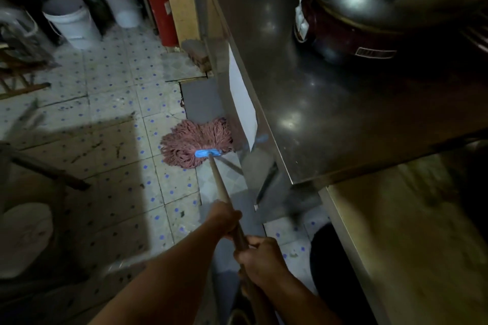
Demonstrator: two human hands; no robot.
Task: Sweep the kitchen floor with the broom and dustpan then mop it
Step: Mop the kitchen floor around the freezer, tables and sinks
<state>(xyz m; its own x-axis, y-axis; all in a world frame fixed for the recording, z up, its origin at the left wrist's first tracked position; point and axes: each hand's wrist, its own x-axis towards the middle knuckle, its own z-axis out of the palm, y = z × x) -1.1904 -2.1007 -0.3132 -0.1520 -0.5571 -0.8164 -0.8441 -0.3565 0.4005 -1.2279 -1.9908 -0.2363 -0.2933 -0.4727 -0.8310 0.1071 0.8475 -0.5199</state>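
Two hands: both held the mop stick [220, 182].
Left hand [224, 219]: fingers curled tight round the stick, higher up.
Right hand [260, 258]: wrapped round the stick, just behind the left.
Mop [192, 142]: pink strings spread on the tiled floor [111, 113], by the steel worktop [303, 87].
Buckets [71, 21]: white, far back.

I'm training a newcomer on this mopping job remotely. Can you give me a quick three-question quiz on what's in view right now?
1. True or false: both hands grip the mop handle.
2. Which hand is nearer the mop head? A) left hand B) right hand
3. What red object stands against the wall beyond the white buckets?

Key: 1 true; 2 A; 3 a fire extinguisher.
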